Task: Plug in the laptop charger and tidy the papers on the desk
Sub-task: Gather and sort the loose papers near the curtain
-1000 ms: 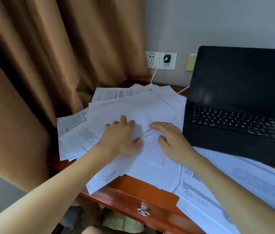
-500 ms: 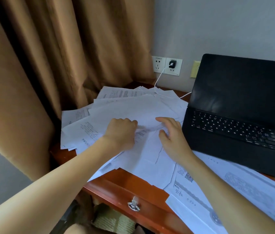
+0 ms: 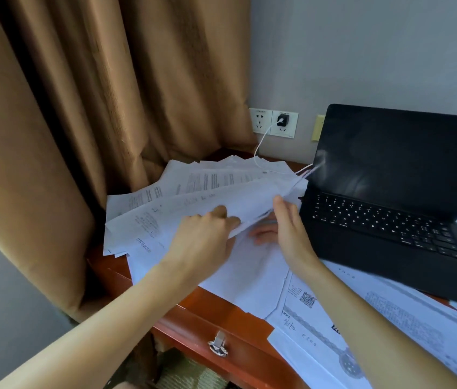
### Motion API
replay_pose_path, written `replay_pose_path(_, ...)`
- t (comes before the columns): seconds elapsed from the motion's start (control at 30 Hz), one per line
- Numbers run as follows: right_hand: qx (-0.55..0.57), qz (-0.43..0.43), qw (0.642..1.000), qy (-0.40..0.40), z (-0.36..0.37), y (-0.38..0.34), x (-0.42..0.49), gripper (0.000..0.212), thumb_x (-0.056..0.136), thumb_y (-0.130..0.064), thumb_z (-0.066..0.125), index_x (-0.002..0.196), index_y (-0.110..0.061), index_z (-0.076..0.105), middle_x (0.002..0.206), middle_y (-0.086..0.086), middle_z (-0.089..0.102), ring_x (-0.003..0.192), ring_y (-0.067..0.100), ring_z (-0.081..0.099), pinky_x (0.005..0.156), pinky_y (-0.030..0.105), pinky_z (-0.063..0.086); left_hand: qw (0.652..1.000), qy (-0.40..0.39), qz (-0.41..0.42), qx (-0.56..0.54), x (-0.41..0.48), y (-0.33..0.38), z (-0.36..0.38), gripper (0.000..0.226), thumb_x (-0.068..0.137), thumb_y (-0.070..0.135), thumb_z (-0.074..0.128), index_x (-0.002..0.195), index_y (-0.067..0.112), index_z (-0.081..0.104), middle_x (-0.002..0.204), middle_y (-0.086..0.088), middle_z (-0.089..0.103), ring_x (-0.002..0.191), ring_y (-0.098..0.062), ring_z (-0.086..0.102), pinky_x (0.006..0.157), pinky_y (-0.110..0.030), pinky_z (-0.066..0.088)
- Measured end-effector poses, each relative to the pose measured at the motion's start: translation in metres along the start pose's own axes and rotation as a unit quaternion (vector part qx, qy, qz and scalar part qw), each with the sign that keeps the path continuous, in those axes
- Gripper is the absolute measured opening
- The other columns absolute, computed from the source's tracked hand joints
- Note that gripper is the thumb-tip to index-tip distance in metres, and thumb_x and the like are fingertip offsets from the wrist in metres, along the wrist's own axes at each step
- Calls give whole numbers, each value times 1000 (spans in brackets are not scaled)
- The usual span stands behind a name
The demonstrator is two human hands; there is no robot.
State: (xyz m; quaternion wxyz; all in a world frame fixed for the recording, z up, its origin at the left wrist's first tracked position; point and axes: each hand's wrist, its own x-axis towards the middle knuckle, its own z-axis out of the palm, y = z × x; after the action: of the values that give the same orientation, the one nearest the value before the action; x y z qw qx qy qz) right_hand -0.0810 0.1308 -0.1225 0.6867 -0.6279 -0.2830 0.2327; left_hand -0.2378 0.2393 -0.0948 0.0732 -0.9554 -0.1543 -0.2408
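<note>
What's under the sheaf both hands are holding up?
Beneath the raised sheaf, fingers of the right hand show through the gap, above more loose papers lying on the desk. Whatever lies farther back under the sheaf is covered.

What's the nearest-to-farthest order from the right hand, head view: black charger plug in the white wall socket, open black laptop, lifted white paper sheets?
1. lifted white paper sheets: the right hand grips their edge.
2. open black laptop: just to its right.
3. black charger plug: far back.
</note>
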Motion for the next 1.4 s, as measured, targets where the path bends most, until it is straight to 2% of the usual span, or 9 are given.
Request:
replay_pose_path(0.1,2,45,997,-65,-5,-9,-3,40,103,-56,43,127,-29,59,104,8,76,85,34,74,70,47,62,988,-138,-7,-65,-11,15,-4,27,103,36,52,124,36,68,104,6,66,89,-28,65,70,-34,48)
replay_pose_path(0.27,-100,26,994,-18,-18,6,6,36,92,-7,56,124,-22,61,113,-2,72,108,18,68,91,38,57,937,-231,-71,-252,-21,2,-15,69,93,81,23,113,35,70,114,16,72,107,-9,63,95,-37,50)
replay_pose_path(0.33,-103,17,995,-11,-21,6,7,39,93,-6,58,128,-23,59,116,-5,72,110,14,68,92,34,55,908,-213,-118,-340,-21,-10,-14,67,93,81,26,109,37,75,116,25,72,111,-4,64,103,-38,47)
replay_pose_path(0.47,-91,2,996,24,-26,2,10,28,98,-8,61,125,-19,64,114,-6,72,105,12,69,91,31,54,944,-78,-171,-271,-13,-57,13,24,103,36,59,123,30,72,127,18,64,120,-7,57,106,-36,47)
replay_pose_path(0.77,-48,14,996,70,-41,-5,20,26,103,-10,55,126,-14,65,116,-1,72,104,17,68,89,33,54,886,-136,-359,-262,13,-104,24,70,94,61,60,152,32,35,149,2,37,141,-29,41,112,-49,46)
replay_pose_path(0.93,-32,16,996,86,-48,-8,20,23,103,-11,55,123,-15,65,111,-3,71,99,12,67,79,26,52,799,-37,-487,-351,40,-125,26,86,69,72,66,141,31,43,135,-3,57,122,-32,60,99,-54,55)
replay_pose_path(1.1,-4,21,994,110,-56,-13,24,19,103,-11,55,117,-17,66,103,-7,71,91,9,67,70,23,50,846,-16,-430,-316,54,-114,4,59,91,48,75,143,32,49,134,1,48,135,-30,45,110,-48,45)
replay_pose_path(1.27,34,31,991,124,-59,-13,27,14,102,-12,57,112,-18,66,100,-6,71,86,9,68,65,22,51,807,-8,-426,-408,50,-117,-1,32,94,39,76,118,20,66,111,-6,74,96,-26,72,90,-45,61)
replay_pose_path(1.4,79,45,987,135,-58,-12,29,14,102,-13,59,112,-16,68,109,2,73,98,20,70,84,36,56,809,-38,-389,-438,44,-104,-1,21,99,36,70,107,17,67,101,-6,77,92,-28,74,87,-42,59)
